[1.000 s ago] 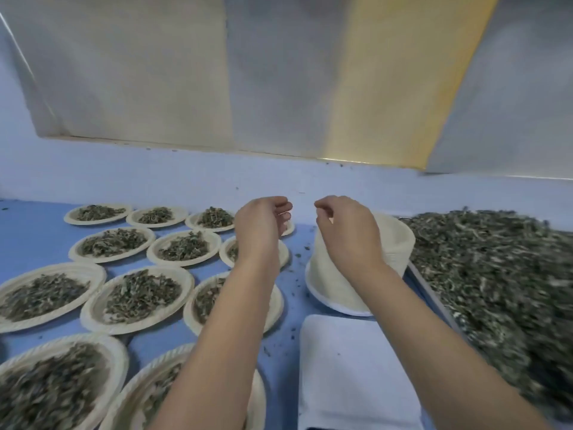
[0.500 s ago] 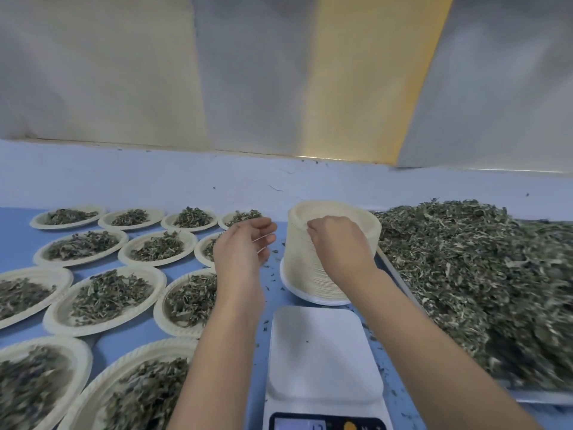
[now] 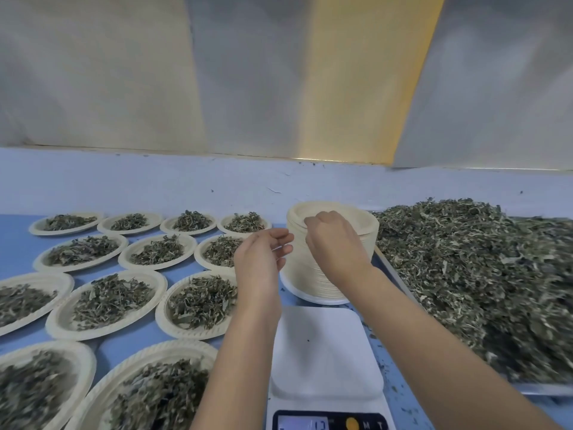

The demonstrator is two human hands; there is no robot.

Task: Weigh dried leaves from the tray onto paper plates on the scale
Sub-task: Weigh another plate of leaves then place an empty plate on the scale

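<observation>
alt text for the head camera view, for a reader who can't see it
A person's right hand pinches the top rim of a stack of empty paper plates, left hand loosely open beside it, behind a bare scale. To the left, plates of dried leaves cover the blue table; a heaped tray sits right.

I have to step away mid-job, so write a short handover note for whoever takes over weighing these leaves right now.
Right grip: fingers curled on the top plate of the empty stack.
Left grip: loose, holding nothing, beside the stack.
Scale: on, bare; leaves heaped in the tray, right.
Done: many filled plates laid out, left.
Left: plate onto scale, add leaves, weigh.
</observation>
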